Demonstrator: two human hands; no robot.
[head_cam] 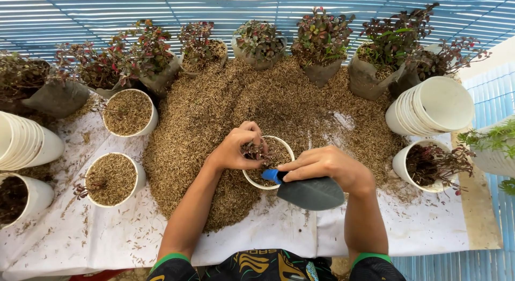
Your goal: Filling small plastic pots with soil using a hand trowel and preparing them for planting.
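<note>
The white pot (268, 163) sits at the near edge of the husk heap (214, 114), partly filled. The left hand (238, 147) is closed around a small seedling (251, 150), holding it inside the pot; the right hand (327, 165) grips a dark trowel (308, 192) by its blue handle, blade off the rim toward the person. To my eye the thing here is keeping the stem upright and centred while husk goes in around it, a little at a time, tipping the trowel low over the rim so nothing spills onto the white sheet (268, 232).
</note>
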